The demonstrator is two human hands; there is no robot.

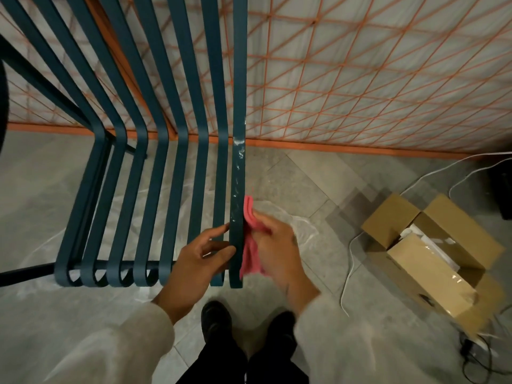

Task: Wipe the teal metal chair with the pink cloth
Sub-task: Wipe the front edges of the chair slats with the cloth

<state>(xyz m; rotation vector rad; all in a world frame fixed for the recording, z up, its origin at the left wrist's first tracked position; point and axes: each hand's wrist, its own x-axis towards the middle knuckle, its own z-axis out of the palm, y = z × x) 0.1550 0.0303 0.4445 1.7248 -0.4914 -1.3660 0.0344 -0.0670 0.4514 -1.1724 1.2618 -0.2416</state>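
Cloth point(249, 259) in right hand point(277, 245) presses against teal chair point(238, 106) slat.

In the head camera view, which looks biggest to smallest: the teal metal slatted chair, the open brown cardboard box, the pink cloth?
1. teal metal slatted chair
2. open brown cardboard box
3. pink cloth
The right hand hides part of the cloth.

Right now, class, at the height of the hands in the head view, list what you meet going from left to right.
In order: left hand → rightmost teal chair slat → pink cloth → right hand → white cable → cardboard box.
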